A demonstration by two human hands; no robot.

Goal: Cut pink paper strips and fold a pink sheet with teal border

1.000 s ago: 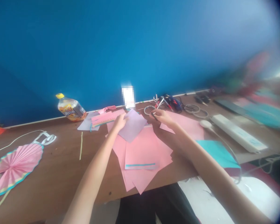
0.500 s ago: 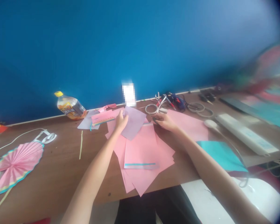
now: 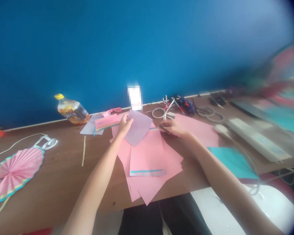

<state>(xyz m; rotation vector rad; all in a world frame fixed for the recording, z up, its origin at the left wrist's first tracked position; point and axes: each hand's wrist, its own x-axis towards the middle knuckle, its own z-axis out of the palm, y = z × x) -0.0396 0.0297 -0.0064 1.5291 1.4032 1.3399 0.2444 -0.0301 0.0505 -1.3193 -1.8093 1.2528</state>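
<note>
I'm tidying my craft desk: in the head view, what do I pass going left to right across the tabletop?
Pink pleated paper fan → thin yellow paper strip → pile of pink paper sheets → teal paper sheet

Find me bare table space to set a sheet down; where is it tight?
Bare wood of the table shows between the yellow strip and the pink sheets, and between those sheets and the teal card. Crowded: around the left hand, lilac sheet and right hand, and along the wall by the tape rolls and blue tool.
</note>
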